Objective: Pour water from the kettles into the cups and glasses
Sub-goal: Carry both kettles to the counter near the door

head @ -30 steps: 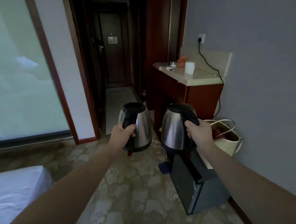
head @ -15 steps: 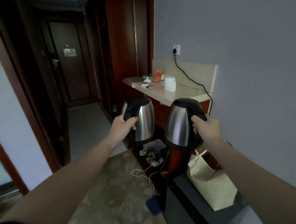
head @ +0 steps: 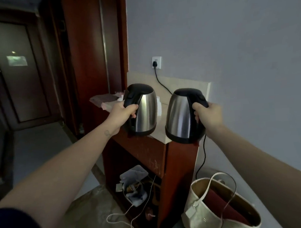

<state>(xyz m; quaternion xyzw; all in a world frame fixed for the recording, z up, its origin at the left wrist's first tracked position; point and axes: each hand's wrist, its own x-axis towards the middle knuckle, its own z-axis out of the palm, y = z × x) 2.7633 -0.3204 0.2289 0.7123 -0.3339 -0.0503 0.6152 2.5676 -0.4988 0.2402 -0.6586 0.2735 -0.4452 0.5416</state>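
Plugged wall socket (head: pixel 156 62), cream tote bag (head: pixel 196 218) beside wooden cabinet (head: pixel 145 153), dark door (head: pixel 20 77)

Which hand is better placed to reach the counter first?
Left, probably: the left hand holds the left kettle over the counter, while the right hand holds the right kettle at its near corner.

The left grip (head: pixel 122 113) holds the left kettle (head: pixel 145 112) by its black handle; the right grip (head: pixel 209 116) holds the right kettle (head: pixel 179 115), both roughly upright by the bench (head: pixel 160 131).

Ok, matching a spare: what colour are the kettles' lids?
Black on both the left kettle and right kettle; head view.
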